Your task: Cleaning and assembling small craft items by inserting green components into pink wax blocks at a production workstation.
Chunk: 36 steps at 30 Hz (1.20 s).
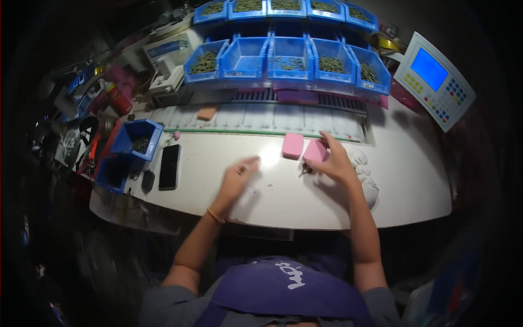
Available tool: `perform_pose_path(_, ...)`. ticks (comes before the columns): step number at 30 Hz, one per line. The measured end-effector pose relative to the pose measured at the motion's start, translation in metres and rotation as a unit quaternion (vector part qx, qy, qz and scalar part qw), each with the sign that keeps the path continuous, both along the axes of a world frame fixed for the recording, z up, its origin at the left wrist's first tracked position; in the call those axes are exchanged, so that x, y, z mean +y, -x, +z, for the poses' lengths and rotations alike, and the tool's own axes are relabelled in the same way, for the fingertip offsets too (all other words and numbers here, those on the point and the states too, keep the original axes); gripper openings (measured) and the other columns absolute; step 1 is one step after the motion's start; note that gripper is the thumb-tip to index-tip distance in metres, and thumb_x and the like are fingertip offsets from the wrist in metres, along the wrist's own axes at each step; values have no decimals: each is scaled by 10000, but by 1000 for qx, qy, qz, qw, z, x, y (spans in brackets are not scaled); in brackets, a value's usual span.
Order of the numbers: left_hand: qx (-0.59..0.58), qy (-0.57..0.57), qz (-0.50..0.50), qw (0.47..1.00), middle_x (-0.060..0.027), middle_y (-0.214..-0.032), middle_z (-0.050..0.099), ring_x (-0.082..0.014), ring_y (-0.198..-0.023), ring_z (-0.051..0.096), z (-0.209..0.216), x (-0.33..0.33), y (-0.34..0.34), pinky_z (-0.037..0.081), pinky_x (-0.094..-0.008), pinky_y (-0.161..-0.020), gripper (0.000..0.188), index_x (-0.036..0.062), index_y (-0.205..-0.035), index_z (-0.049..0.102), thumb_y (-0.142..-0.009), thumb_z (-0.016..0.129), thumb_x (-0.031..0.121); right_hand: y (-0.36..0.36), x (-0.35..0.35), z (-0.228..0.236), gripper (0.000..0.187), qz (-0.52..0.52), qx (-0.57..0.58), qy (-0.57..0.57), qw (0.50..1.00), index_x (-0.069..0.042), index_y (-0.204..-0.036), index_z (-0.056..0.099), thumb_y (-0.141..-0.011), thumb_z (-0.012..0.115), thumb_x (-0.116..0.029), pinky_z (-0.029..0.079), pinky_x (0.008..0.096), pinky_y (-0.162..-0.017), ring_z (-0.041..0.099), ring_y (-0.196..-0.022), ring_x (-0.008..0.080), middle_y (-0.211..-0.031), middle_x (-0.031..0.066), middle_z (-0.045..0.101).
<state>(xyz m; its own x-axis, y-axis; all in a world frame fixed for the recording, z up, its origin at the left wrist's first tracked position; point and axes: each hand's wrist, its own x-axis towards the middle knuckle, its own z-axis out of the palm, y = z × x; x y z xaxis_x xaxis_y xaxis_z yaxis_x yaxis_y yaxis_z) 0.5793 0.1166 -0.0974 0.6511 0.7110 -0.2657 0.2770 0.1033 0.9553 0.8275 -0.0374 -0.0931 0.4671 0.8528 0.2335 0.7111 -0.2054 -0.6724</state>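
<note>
My right hand [336, 166] is curled round a pink block [315, 151], thumb on the near side and fingers at the far right edge. A small dark object [306, 169] shows just below the thumb; its kind is unclear. Immediately left of that block stands a second pink block [292, 145], apart from my hand. My left hand [238, 179] hovers over the white table [234, 204], smeared by motion. Its fingertips point toward the pink blocks, and whether they hold anything cannot be made out.
Blue bins [290, 60] with small greenish parts rise in rows at the back. A keypad device with a blue screen [436, 79] stands right. Left are a black phone [169, 167] and blue trays [137, 139]. White bundled cloth [368, 182] lies beside my right wrist.
</note>
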Motion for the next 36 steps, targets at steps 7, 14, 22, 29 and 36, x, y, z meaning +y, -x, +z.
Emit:
perform_pose_path(7, -328, 498, -236, 768, -115, -1226, 576, -241, -1118, 596, -1, -76, 5, 522, -324, -917, 590, 46, -1375, 424, -939, 632, 384, 110, -56, 36, 826, 236, 148, -118, 953, 0, -1430, 388, -737, 815, -143, 456, 386, -1024, 535, -1221, 281, -1359, 166, 501)
perform_pose_path(14, -112, -322, -129, 931, -80, -1103, 572, -132, -807, 614, 13, -84, -5, 530, -277, -733, 530, 38, -1236, 575, -735, 750, 21, 139, -53, -4, 601, 86, 531, -102, 837, 9, -1489, 318, -965, 580, -126, 429, 296, -1006, 546, -1169, 173, -1326, 124, 535)
perform_pose_path(22, -135, -302, -71, 941, -64, -1068, 540, -111, -788, 597, -9, -101, -4, 526, -248, -646, 485, 26, -1174, 595, -725, 775, 11, 156, -47, -22, 492, 22, 551, -176, 815, 39, -1421, 423, -1021, 445, -248, 477, 262, -882, 589, -982, 126, -1143, 90, 618)
perform_pose_path(29, -220, -210, 5, 953, -111, -1175, 518, -169, -1026, 577, -19, -105, 6, 514, -300, -864, 612, 45, -1247, 497, -744, 841, 106, 126, -41, -20, 414, -75, 621, -219, 749, -10, -1126, 562, -1051, 401, -384, 514, 274, -825, 642, -932, 147, -1026, 79, 645)
perform_pose_path(36, -171, -401, -99, 894, -140, -1199, 509, -192, -895, 574, -16, -118, 25, 515, -301, -758, 470, 24, -1159, 572, -775, 813, 149, 121, -3, -30, 337, -79, 574, -240, 779, -43, -1122, 552, -1058, 409, -341, 512, 267, -749, 576, -778, 87, -913, 26, 606)
